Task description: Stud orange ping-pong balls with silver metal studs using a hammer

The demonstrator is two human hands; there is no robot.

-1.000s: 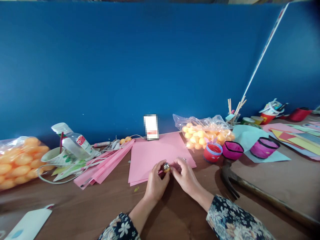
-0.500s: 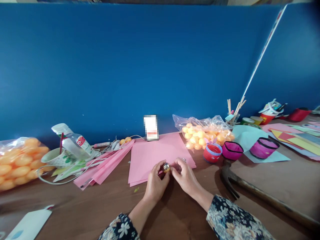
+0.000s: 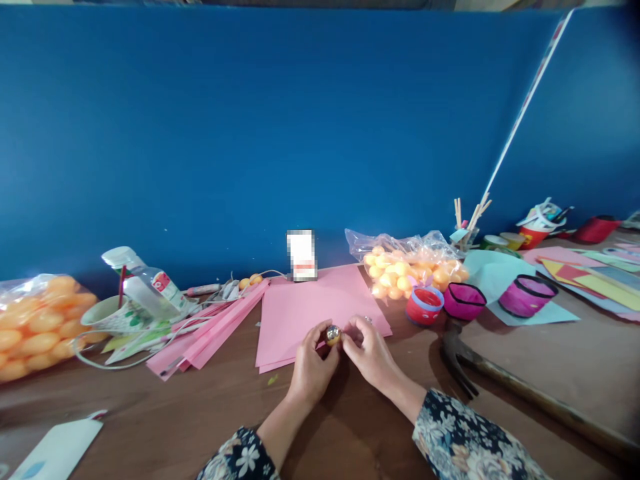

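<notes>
My left hand is closed around a small shiny ball, silvery on top and golden-orange below. The thumb and fingers of my right hand are pinched together right at the ball's right side. Whatever lies between those right fingertips is too small or hidden to make out. A small silvery glint shows at the back of the right fingers. Both hands are above the near edge of a stack of pink paper sheets on the brown table.
Right of my hands are a bag of orange balls, a red tape roll, magenta fabric rings and a hammer. To the left are pink strips, a cable, a plastic bottle and another bag of orange balls.
</notes>
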